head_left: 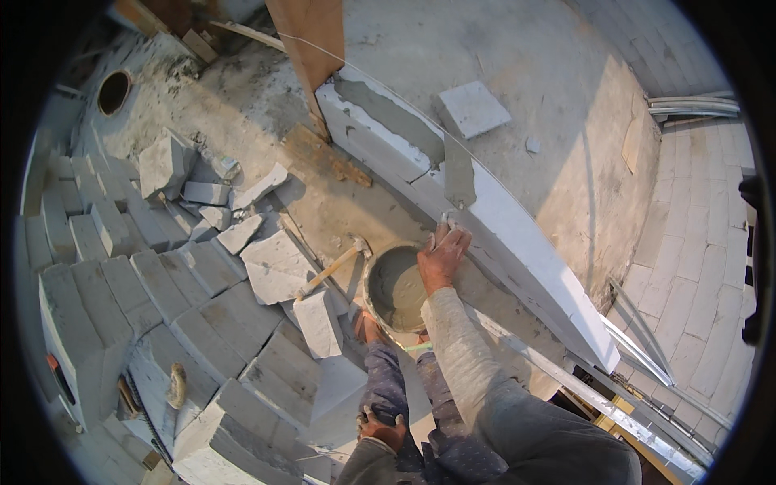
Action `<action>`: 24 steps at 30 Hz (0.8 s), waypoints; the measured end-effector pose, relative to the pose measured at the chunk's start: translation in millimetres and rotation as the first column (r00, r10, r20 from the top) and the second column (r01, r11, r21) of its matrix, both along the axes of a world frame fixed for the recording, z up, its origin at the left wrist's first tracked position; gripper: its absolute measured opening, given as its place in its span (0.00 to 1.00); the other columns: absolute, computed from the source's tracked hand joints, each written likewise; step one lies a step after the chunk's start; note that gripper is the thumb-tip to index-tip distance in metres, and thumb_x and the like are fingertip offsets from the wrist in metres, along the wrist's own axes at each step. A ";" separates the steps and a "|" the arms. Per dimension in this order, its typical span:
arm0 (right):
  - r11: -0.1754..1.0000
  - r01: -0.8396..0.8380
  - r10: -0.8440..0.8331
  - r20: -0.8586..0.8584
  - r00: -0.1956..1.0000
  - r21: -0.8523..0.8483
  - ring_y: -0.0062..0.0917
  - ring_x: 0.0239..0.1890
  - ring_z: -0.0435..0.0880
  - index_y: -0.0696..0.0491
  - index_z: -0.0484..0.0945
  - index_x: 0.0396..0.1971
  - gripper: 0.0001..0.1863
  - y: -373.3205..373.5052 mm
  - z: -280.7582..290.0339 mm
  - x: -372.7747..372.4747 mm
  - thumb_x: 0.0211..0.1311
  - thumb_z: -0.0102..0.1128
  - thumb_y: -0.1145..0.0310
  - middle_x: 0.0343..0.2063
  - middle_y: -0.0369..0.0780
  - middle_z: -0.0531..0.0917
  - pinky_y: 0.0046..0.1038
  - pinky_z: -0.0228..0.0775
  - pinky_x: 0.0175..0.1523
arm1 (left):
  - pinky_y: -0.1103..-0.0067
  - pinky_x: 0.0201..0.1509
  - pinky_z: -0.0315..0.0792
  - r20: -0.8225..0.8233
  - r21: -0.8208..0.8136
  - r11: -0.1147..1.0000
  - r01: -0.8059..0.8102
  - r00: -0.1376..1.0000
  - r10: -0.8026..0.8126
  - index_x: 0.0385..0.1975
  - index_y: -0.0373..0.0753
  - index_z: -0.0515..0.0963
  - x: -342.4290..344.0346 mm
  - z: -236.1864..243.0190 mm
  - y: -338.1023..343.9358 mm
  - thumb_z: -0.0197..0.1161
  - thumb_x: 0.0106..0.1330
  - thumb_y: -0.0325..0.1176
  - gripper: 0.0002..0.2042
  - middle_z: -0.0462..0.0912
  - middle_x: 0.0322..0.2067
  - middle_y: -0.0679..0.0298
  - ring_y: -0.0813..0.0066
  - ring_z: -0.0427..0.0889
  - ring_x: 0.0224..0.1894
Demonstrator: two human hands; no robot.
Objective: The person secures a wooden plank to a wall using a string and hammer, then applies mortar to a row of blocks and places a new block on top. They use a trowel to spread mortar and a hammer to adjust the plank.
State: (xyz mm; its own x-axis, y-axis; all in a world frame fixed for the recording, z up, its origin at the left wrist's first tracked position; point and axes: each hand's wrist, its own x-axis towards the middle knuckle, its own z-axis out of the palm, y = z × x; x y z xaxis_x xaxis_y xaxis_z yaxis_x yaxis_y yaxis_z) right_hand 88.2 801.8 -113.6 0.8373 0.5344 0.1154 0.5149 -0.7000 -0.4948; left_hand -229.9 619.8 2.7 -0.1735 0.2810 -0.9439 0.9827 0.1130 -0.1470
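Observation:
My right hand reaches up beside the white block wall, fingers curled on something I cannot make out, just below a patch of grey mortar. More mortar lies along the wall's top. A round bucket of grey mortar stands between my feet and the wall, left of my right wrist. My left hand rests on my leg with fingers apart. A hammer with a wooden handle lies against broken white blocks left of the bucket.
Stacked grey blocks fill the left side. A wooden board stands at the wall's far end. A loose block lies beyond the wall. Metal channels lie at the right, and a round hole shows at upper left.

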 end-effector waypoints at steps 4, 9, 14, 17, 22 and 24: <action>0.994 0.098 -0.101 -0.078 0.992 -0.043 0.55 0.57 0.67 0.63 0.66 0.43 0.21 7.3 -46.6 -22.2 0.52 0.66 0.76 0.48 0.57 0.68 0.53 0.61 0.62 | 0.60 0.76 0.57 -0.016 0.015 1.000 0.005 1.000 -0.005 0.77 0.39 0.48 -2.7 -0.2 -0.7 0.65 0.59 0.59 0.51 0.55 0.74 0.47 0.46 0.58 0.75; 0.992 0.007 -0.024 -0.132 0.991 -0.128 0.54 0.54 0.68 0.63 0.65 0.48 0.24 -53.2 -20.5 -69.8 0.53 0.65 0.76 0.47 0.57 0.67 0.53 0.62 0.60 | 0.60 0.76 0.57 -0.004 0.003 0.998 -0.065 0.998 0.065 0.77 0.40 0.48 -0.8 1.6 1.8 0.66 0.58 0.59 0.52 0.54 0.74 0.47 0.46 0.58 0.75; 0.937 -0.194 0.276 -0.273 0.922 0.291 0.44 0.52 0.75 0.67 0.64 0.55 0.26 -27.4 42.4 -77.5 0.60 0.62 0.71 0.48 0.56 0.74 0.43 0.66 0.60 | 0.60 0.77 0.56 -0.017 -0.040 0.995 -0.096 0.995 0.095 0.77 0.41 0.48 -2.0 0.1 6.6 0.66 0.58 0.59 0.52 0.52 0.75 0.48 0.47 0.57 0.76; 0.851 -0.066 0.334 -0.440 0.834 0.520 0.30 0.46 0.79 0.67 0.67 0.56 0.27 60.7 49.1 -43.1 0.68 0.61 0.61 0.46 0.49 0.80 0.33 0.72 0.52 | 0.60 0.77 0.56 -0.029 -0.054 0.993 -0.104 0.994 0.103 0.77 0.41 0.47 -4.1 -1.0 5.4 0.66 0.58 0.59 0.52 0.52 0.75 0.48 0.48 0.56 0.76; 0.810 0.050 0.341 -0.539 0.770 0.584 0.28 0.38 0.81 0.64 0.73 0.54 0.23 183.4 26.7 -17.8 0.71 0.59 0.60 0.37 0.43 0.83 0.31 0.74 0.46 | 0.60 0.77 0.55 -0.052 -0.068 0.990 -0.121 0.992 0.118 0.77 0.41 0.47 -6.6 -0.4 5.4 0.65 0.58 0.59 0.52 0.52 0.75 0.48 0.48 0.55 0.76; 0.859 0.085 0.257 -0.570 0.781 0.504 0.40 0.41 0.84 0.65 0.74 0.53 0.22 191.6 16.6 -30.3 0.70 0.59 0.61 0.38 0.49 0.84 0.37 0.74 0.48 | 0.60 0.77 0.54 -0.029 -0.051 0.989 -0.139 0.990 0.138 0.77 0.41 0.46 -6.6 1.0 8.5 0.65 0.58 0.59 0.52 0.51 0.75 0.47 0.48 0.55 0.76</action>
State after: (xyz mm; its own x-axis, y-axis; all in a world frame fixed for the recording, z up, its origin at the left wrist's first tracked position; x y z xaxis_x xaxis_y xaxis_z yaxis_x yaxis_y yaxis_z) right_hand 57.9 993.4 -97.0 0.7707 0.6232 -0.1329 0.0359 -0.2507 -0.9674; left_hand -236.5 628.3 3.6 -0.2312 0.2020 -0.9517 0.9539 0.2393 -0.1810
